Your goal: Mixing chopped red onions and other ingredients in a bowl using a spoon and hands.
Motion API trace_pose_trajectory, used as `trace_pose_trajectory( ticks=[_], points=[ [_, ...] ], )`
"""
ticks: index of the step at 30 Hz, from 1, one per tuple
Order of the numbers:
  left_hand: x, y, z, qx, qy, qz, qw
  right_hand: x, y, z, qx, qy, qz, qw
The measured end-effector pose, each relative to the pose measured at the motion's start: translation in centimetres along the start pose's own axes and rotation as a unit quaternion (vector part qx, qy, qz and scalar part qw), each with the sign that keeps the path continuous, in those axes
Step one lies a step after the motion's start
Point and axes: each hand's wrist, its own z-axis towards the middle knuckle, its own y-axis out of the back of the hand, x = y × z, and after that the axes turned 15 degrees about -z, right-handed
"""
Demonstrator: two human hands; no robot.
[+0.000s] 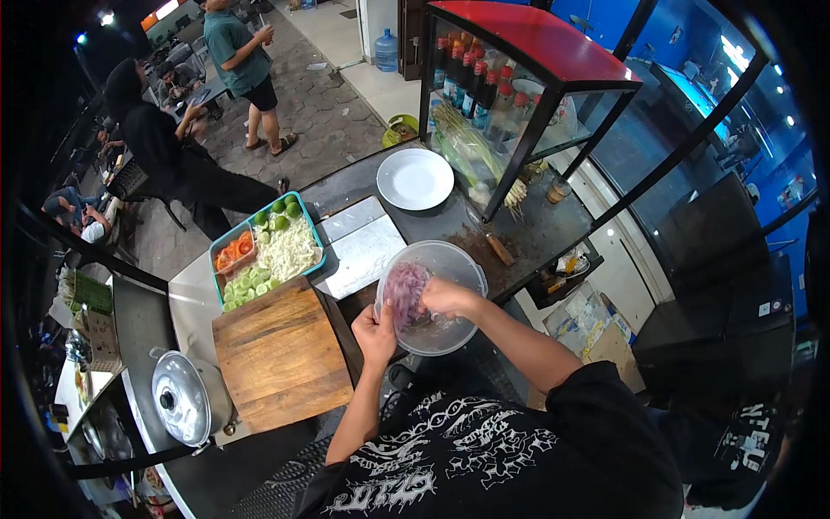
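Observation:
A translucent plastic bowl is tilted in front of me at the edge of the dark worktop. Thinly sliced purple onion lies heaped on its left side. My left hand grips the bowl's left rim, thumb on top. Inside the bowl, my right hand is curled against the onion slices; its fingertips are hidden, so whether it grasps any cannot be told. Left of the bowl lies a wooden chopping board. Behind that board is a teal-rimmed tray holding shredded cabbage, cucumber slices, tomato slices and green limes.
A white plate and a metal sheet lie beyond the bowl. Right of them are a wooden-handled knife, lemongrass stalks and a red-topped glass case with sauce bottles. A lidded pot stands left. People are beyond the stall.

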Motion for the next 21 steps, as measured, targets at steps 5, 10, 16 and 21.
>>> trace_pose_trajectory(
  ticks=[5, 10, 16, 21],
  points=[
    [0.3, 0.4, 0.2, 0.013, 0.002, 0.007, 1.000, -1.1, -1.5, 1.0, -0.227, 0.149, -0.201, 0.941],
    [0.5, 0.9, 0.2, -0.002, 0.003, 0.024, 1.000, -3.1, 0.1, 0.0, -0.201, 0.126, -0.343, 0.909],
    [0.4, 0.2, 0.3, -0.045, 0.013, 0.037, 0.998, -0.3, -0.2, 0.2, -0.123, 0.182, -0.371, 0.902],
    [-0.2, -0.5, -0.5, -0.055, 0.013, 0.071, 0.996, 1.6, 3.1, -2.9, -0.073, 0.254, -0.412, 0.872]
  ],
)
